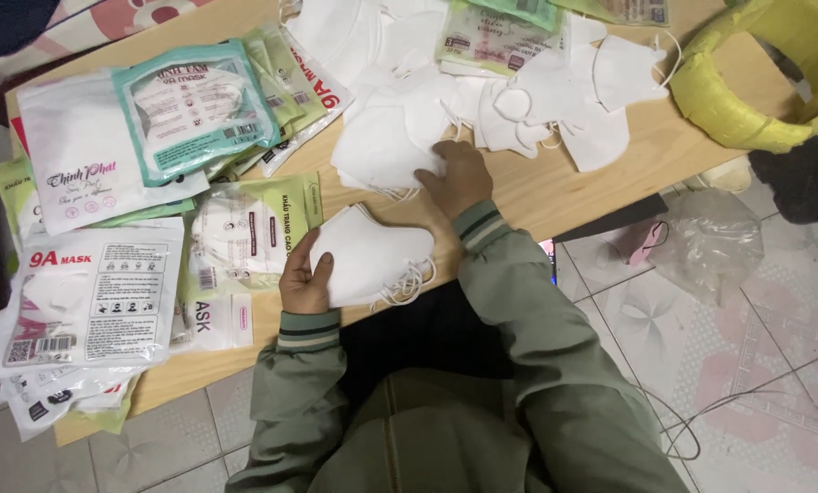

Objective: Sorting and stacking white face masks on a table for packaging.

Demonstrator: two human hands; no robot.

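Note:
My left hand point(304, 278) grips the left edge of a small stack of white folded face masks point(372, 256) that rests near the front edge of the wooden table point(555, 187). My right hand point(456, 178) lies palm down on a loose white mask point(386, 151) at the near side of a large heap of white masks point(519, 91) spread over the table's far middle. Ear loops hang from the held stack toward my lap. Both sleeves are grey-green with striped cuffs.
Several printed mask packets point(194, 105) and flat white pouches point(89, 301) pile up on the table's left. A yellow wrapped ring-shaped roll point(756, 100) stands at the far right. A crumpled clear plastic bag point(710, 242) and a cable lie on the tiled floor.

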